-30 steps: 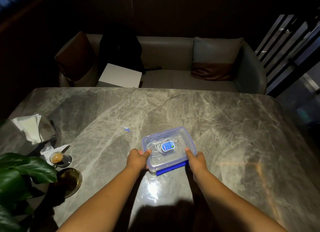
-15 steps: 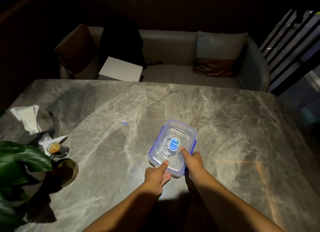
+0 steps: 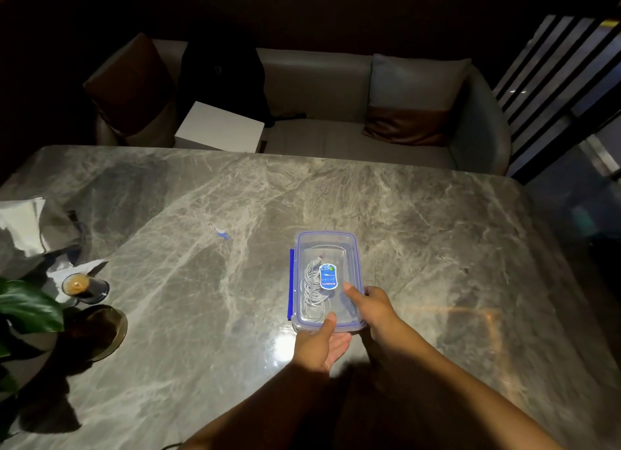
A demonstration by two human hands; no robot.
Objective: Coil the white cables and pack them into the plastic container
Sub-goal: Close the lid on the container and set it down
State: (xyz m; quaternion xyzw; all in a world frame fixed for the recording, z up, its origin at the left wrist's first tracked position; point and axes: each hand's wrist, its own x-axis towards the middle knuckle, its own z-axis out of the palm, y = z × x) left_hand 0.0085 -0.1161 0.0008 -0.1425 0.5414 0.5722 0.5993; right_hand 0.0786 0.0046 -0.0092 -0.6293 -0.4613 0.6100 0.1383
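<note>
A clear plastic container (image 3: pixel 349 248) with a blue-trimmed lid and a blue oval sticker stands lengthwise on the marble table (image 3: pixel 437 265), lid on. Coiled white cables (image 3: pixel 311 286) show through the lid on its left side. My left hand (image 3: pixel 319 345) grips the container's near short end, thumb on the lid and fingers under the edge. My right hand (image 3: pixel 373 307) holds the near right corner, thumb pressing on the lid beside the sticker.
A small blue-and-white scrap (image 3: pixel 221 233) lies on the table left of the container. At the far left are a tissue holder (image 3: pixel 23 224), a small glass (image 3: pixel 79 286), a dark round dish (image 3: pixel 104 328) and plant leaves (image 3: pixel 27 308). A sofa (image 3: pixel 319 113) sits behind the table.
The container has been turned from crosswise to lengthwise and shifted right. My left hand went from its left side to its near end; my right hand stayed on the right corner.
</note>
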